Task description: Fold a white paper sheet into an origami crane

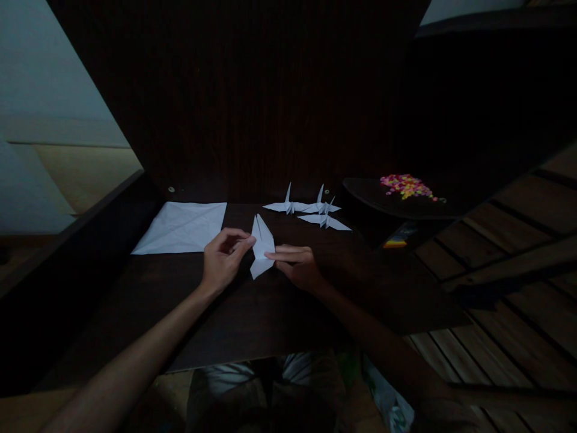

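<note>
Between my hands is a partly folded piece of white origami paper (262, 240), with two narrow points at its top and a wider flap at its lower end. My left hand (224, 255) pinches its left edge between thumb and forefinger, the other fingers curled. From the right, my right hand (297, 264) grips the lower right part, thumb and fingers pressed on the paper. Beyond it stand several white paper cranes, among them a front crane (324, 220) and a left crane (289, 206). A creased white sheet (184, 227) lies flat to the left.
A dark wooden desk (216, 325) has a raised side panel (81, 252) on the left and a tall back panel (252, 108). At the right, a curved shelf (374, 201) bears a heap of small colourful pieces (408, 186). Wooden slats (523, 325) lie beyond.
</note>
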`<state>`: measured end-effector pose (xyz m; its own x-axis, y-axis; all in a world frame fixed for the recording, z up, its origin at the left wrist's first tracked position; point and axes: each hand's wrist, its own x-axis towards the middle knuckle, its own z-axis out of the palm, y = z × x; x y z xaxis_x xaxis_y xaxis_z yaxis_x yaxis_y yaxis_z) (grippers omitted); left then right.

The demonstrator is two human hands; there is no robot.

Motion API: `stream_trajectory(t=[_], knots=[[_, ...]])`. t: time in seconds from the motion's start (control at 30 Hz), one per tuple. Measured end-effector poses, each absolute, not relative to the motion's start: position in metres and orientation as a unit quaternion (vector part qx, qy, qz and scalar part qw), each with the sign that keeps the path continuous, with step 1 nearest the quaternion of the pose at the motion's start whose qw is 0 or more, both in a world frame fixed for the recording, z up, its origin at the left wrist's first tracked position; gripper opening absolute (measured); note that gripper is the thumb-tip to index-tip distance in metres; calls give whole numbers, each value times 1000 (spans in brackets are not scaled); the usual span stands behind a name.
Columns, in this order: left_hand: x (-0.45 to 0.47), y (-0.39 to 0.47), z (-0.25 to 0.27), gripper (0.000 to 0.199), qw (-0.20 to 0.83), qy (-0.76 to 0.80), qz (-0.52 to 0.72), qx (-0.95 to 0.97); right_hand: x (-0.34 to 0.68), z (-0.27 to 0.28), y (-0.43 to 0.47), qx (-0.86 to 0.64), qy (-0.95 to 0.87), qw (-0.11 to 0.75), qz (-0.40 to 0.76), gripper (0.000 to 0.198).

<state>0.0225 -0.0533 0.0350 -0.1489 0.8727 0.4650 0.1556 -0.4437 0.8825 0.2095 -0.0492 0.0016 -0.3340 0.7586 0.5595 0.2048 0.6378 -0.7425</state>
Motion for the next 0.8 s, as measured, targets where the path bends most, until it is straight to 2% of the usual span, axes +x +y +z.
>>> stream_trajectory(t=[0.07, 0.23, 0.37, 0.47, 0.8], knots=[[21, -55, 36, 13, 283, 444, 597, 605, 209, 1, -50, -327, -749, 504, 280, 23], [16, -57, 37, 27, 312, 406, 549, 660, 206, 7, -52, -363, -703, 535, 297, 20], [13, -56, 34, 41, 373, 370, 522, 672, 203, 13, -54, -393, -679, 521, 336, 13], [14, -55, 30, 46, 376, 352, 520, 682, 202, 12, -54, -399, -658, 512, 382, 20], [22, -52, 30, 21, 397, 385, 528, 644, 199, 11, -51, -373, -591, 550, 457, 25]])
